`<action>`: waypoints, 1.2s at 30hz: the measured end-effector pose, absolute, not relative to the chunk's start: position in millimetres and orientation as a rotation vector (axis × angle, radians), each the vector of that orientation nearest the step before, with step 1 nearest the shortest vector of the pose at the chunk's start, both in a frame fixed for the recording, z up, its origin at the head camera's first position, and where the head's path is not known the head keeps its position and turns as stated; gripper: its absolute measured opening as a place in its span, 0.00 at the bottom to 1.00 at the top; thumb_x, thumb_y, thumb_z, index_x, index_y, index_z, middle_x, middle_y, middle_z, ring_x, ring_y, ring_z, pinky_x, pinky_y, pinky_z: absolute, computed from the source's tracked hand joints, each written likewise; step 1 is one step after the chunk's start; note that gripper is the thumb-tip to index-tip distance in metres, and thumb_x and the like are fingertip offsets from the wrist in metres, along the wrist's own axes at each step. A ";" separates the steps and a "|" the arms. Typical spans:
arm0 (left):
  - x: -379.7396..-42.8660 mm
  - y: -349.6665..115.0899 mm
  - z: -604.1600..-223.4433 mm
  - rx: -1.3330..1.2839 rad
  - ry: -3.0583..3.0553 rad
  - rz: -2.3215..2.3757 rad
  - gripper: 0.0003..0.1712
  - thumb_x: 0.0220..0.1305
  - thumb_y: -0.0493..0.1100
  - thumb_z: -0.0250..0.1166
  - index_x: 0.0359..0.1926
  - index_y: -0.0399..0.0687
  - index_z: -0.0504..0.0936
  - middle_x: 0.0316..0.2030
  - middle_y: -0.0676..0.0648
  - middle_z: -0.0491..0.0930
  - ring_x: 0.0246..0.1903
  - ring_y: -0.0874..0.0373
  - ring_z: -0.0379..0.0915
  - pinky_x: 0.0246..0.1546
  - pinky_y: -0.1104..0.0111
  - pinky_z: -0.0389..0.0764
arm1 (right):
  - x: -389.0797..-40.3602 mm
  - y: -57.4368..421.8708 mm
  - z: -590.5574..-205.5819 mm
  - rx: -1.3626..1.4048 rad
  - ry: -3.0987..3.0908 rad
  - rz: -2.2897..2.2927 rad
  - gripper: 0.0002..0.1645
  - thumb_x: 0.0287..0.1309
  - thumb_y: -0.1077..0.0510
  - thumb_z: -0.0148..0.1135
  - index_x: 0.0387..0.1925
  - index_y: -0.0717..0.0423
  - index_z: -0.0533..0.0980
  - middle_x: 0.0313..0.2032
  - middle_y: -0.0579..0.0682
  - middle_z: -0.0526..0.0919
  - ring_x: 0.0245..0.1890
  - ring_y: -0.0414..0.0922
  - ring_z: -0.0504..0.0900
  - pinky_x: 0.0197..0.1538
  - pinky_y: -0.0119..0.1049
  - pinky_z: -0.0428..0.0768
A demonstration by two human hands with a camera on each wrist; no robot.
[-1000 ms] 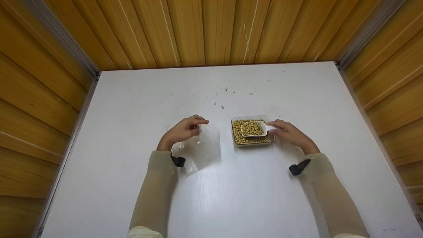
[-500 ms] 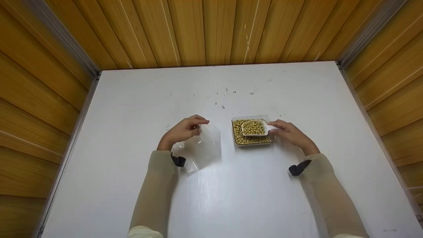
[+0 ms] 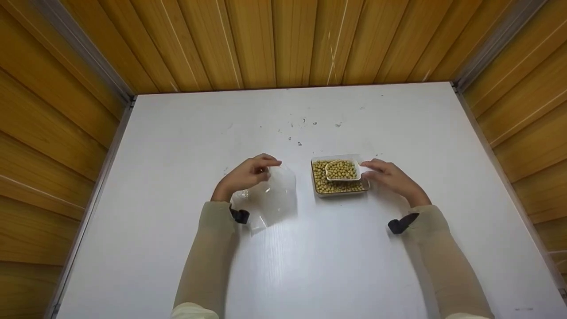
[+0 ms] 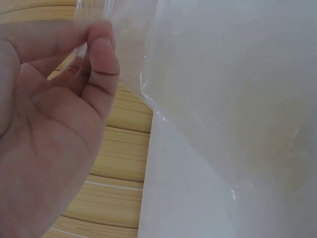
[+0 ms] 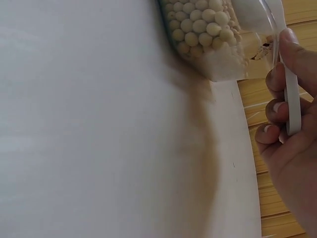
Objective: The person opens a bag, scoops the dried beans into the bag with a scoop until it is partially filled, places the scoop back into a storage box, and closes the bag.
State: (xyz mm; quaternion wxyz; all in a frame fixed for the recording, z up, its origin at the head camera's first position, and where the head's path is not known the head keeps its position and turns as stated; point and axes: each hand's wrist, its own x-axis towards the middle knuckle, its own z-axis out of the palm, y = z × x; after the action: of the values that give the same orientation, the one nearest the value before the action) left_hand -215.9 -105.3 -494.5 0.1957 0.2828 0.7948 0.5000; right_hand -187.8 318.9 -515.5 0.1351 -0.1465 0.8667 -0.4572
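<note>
My left hand (image 3: 242, 176) pinches the upper edge of a clear plastic bag (image 3: 280, 195) between thumb and fingers. The bag hangs down beside the hand and looks empty. In the left wrist view, the see-through bag (image 4: 198, 94) spreads to the right of the fingertips. My right hand (image 3: 392, 180) grips a white scoop (image 3: 357, 169) by its handle. Pale yellow soybeans (image 3: 341, 170) heap in the scoop, which is held above a clear rectangular container (image 3: 336, 157) of the same beans. In the right wrist view, fingers and thumb close round the handle (image 5: 293, 101).
A white tabletop (image 3: 310, 252) lies under everything, with small dark marks (image 3: 299, 143) behind the container. Yellow wood-look panels (image 3: 283, 44) wall the table at the back and both sides.
The filled scoop has shifted slightly right and away from me with my right hand, over the container. My left hand and the bag have stayed almost still.
</note>
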 end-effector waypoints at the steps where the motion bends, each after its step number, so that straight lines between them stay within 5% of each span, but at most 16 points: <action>1: -215.8 -105.3 -494.5 0.791 2.227 1.402 0.24 0.67 0.32 0.55 0.63 0.37 0.72 0.61 0.41 0.70 0.39 0.55 0.65 0.39 0.69 0.69 | -186.5 317.3 -510.7 -0.437 2.521 -1.319 0.23 0.66 0.59 0.56 0.61 0.63 0.72 0.57 0.60 0.76 0.55 0.31 0.68 0.59 0.24 0.64; 7: -215.1 -104.6 -492.6 0.806 2.238 1.391 0.24 0.66 0.32 0.55 0.63 0.39 0.73 0.61 0.40 0.71 0.38 0.54 0.65 0.39 0.68 0.69 | -180.1 308.7 -486.3 -0.497 2.522 -1.327 0.23 0.66 0.62 0.54 0.60 0.69 0.71 0.49 0.60 0.76 0.45 0.29 0.69 0.49 0.20 0.67; 29: -214.6 -100.1 -491.2 0.809 2.282 1.324 0.23 0.66 0.29 0.53 0.63 0.34 0.72 0.62 0.38 0.69 0.38 0.53 0.63 0.40 0.68 0.67 | -195.9 308.7 -495.9 -0.560 2.452 -1.375 0.23 0.68 0.60 0.53 0.62 0.63 0.71 0.55 0.57 0.74 0.53 0.30 0.69 0.54 0.21 0.67; 36: -214.5 -100.4 -490.2 0.820 2.278 1.322 0.23 0.66 0.31 0.54 0.62 0.39 0.74 0.61 0.42 0.71 0.38 0.55 0.63 0.41 0.67 0.68 | -198.1 300.2 -489.8 -0.592 2.419 -1.376 0.24 0.68 0.58 0.53 0.62 0.63 0.71 0.57 0.59 0.73 0.65 0.54 0.66 0.64 0.51 0.67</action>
State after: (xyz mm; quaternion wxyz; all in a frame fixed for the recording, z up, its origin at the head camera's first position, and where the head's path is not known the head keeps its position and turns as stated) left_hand -214.5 -100.4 -490.2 0.1903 0.2918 0.8108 0.4704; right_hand -198.1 300.2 -489.8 0.1473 -0.2059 0.8409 -0.4784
